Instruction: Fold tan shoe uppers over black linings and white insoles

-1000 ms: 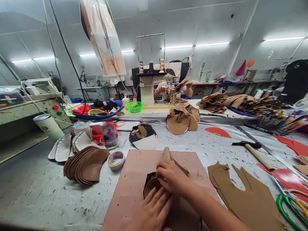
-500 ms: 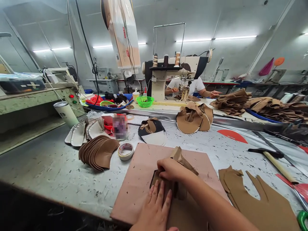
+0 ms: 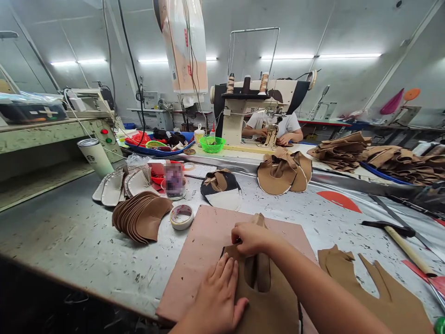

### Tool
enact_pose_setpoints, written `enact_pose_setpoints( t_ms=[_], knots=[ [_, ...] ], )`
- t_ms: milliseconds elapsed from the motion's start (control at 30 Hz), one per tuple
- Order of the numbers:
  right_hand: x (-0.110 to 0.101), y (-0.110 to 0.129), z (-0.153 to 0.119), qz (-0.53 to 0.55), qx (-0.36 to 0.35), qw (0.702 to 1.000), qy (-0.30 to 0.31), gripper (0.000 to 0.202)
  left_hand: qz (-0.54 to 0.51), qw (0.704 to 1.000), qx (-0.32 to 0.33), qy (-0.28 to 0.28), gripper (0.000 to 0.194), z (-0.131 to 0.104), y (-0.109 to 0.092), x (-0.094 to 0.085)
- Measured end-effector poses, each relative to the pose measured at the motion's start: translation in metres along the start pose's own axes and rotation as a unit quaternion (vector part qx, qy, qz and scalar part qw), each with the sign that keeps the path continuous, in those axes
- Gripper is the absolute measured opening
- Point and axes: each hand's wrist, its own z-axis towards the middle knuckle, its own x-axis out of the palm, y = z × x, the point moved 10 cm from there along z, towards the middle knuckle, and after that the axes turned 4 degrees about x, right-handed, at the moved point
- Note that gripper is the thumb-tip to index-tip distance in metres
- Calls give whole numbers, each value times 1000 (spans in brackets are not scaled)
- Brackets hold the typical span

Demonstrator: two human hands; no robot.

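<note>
A flat brown leather-like piece [image 3: 280,304] with a dark edge and an oval opening lies on the pink board [image 3: 194,250]. My left hand [image 3: 217,290] rests flat on its left side, fingers stretched and thumb apart. At the piece's far edge, my right hand [image 3: 252,239] is closed, with the fingers pinching the material; the fingertips are partly hidden. A narrow brown flap [image 3: 257,220] sticks up behind that hand. Through the opening, a strip of the same brown material shows.
Left of the board are a tape roll [image 3: 181,217] and a fanned stack of brown pieces [image 3: 141,218]. Cut brown pieces [image 3: 368,283] and a hammer [image 3: 405,246] lie to the right. Across the table, a person works at a sewing machine [image 3: 234,123].
My right hand has shifted slightly along the far edge, and more of the oval opening shows. My left hand has slid a little left, its thumb now spread. The view has shifted slightly.
</note>
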Motion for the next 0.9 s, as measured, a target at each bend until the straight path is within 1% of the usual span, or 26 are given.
enact_pose_setpoints(
  t_ms=[100,200,300,367,433,500,600,667,800,900],
  knots=[
    [-4,-9,0,-26,25,999,15,30,-5,999,-6,40,64,2,1,9],
    [-7,-11,0,-72,53,995,43,26,-17,997,-19,70,66,8,1,5],
    [-9,-4,-2,-118,65,989,66,28,-34,996,-28,75,68,12,3,0],
    [-10,3,-2,-148,62,984,77,31,-48,995,-33,76,68,13,6,0],
    [-12,8,-1,-175,59,980,77,33,-57,995,-33,77,69,12,8,1],
    [-17,6,1,-193,58,977,66,30,-59,995,-24,74,69,11,8,2],
    [-25,-7,2,-200,53,977,58,26,-60,996,-7,73,69,13,6,1],
    [-24,-20,3,-187,50,978,76,29,-63,995,-4,79,69,16,5,0],
    [-12,-41,6,-159,73,976,127,34,-78,990,-8,114,70,21,6,2],
    [-4,-47,12,-150,90,975,139,35,-85,988,-9,125,70,26,6,1]
  ],
)
